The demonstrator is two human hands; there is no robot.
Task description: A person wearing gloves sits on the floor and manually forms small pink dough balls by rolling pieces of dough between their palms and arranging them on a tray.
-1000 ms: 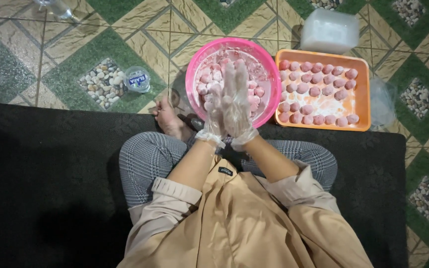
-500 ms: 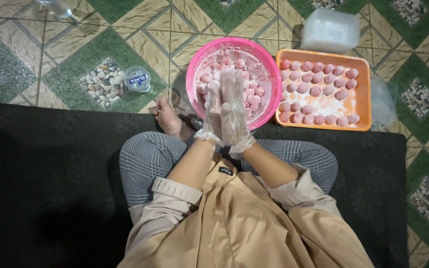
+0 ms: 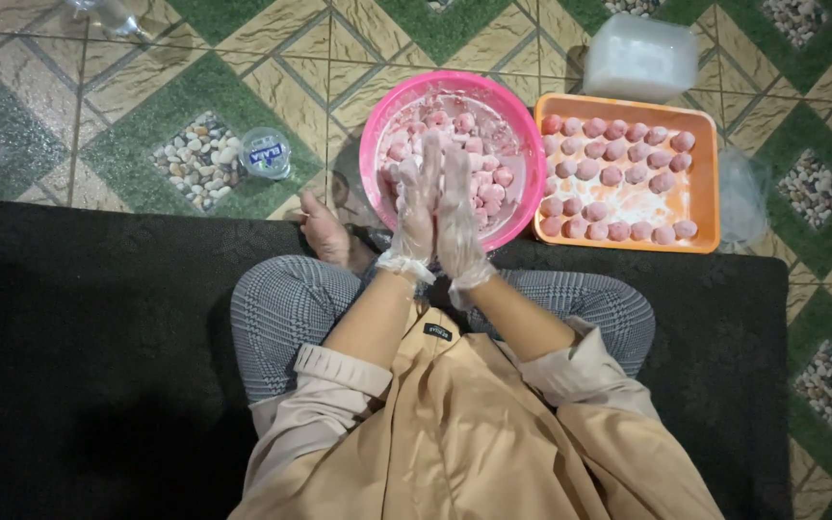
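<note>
Here, 2 gloved hands — left hand (image 3: 418, 207), right hand (image 3: 457, 214) — press flat together, fingers straight, over 1 pink bowl (image 3: 522, 135); beside it, 1 orange tray (image 3: 705, 207) holds 27 pink balls (image 3: 611, 176).

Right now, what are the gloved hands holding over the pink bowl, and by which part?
Cannot be told. The left hand and right hand are pressed palm to palm above the pink bowl; anything between the palms is hidden.

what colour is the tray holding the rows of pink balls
Orange; the tray shows best in the head view, right of the pink bowl.
</note>
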